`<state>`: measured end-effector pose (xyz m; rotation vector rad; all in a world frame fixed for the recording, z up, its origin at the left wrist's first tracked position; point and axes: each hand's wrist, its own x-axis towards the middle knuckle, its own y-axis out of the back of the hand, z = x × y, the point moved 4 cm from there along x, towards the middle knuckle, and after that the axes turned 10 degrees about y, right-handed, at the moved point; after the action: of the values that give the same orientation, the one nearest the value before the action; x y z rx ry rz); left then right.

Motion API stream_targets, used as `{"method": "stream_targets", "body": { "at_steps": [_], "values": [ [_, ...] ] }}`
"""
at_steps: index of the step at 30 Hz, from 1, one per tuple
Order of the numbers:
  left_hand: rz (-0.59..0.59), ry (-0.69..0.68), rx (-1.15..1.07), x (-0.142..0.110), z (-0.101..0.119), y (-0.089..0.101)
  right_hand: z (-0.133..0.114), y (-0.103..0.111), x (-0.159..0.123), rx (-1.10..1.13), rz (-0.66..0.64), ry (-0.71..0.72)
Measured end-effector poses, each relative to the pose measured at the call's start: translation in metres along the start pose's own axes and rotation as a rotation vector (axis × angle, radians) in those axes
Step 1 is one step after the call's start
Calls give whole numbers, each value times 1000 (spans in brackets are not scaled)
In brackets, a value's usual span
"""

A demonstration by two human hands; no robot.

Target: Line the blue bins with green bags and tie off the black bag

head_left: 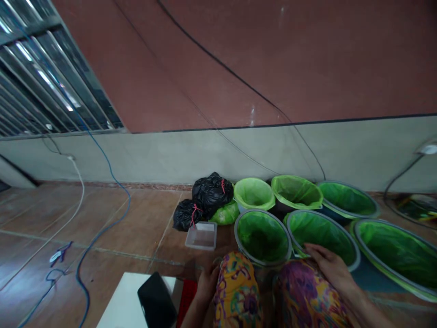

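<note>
My right hand (330, 269) lies flat with its fingers stretched out, resting on my knee in colourful patterned cloth (303, 296), at the rim of a bin lined with a green bag (322, 234). My left hand (206, 283) hangs beside my other knee (235, 291); its fingers curl downward and are partly hidden. Another green-lined bin (262, 237) stands just in front of my knees. Neither hand visibly holds anything.
Several more green-lined bins (396, 250) stand along the wall. Two tied black bags (210, 193) and a clear plastic container (202, 235) lie on the tiled floor. A black object (157, 300) rests on a white surface (119, 305). Blue and white cables (102, 228) trail at left.
</note>
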<state>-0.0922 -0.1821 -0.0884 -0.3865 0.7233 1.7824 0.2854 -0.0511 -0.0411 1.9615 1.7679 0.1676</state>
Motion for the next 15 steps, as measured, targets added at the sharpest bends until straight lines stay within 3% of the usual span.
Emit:
{"method": "stream_targets", "body": {
  "at_steps": [4,6,8,11,13,15],
  "values": [
    [188,-115,41,-12,39,25,-46,-31,-7,-240,-182,358],
    [297,-221,16,-26,73,35,-52,-61,-12,-353,-341,494],
    [306,-333,-37,-43,105,34,-43,-95,-17,-563,-504,582],
    [176,-396,-62,-59,132,7,-14,-136,-21,-892,-675,580],
    [81,-368,-67,-57,127,-22,3,-152,-20,-958,-712,566],
    [46,-265,-103,-43,106,-54,13,-160,-19,-954,-720,567]
  ]
}}
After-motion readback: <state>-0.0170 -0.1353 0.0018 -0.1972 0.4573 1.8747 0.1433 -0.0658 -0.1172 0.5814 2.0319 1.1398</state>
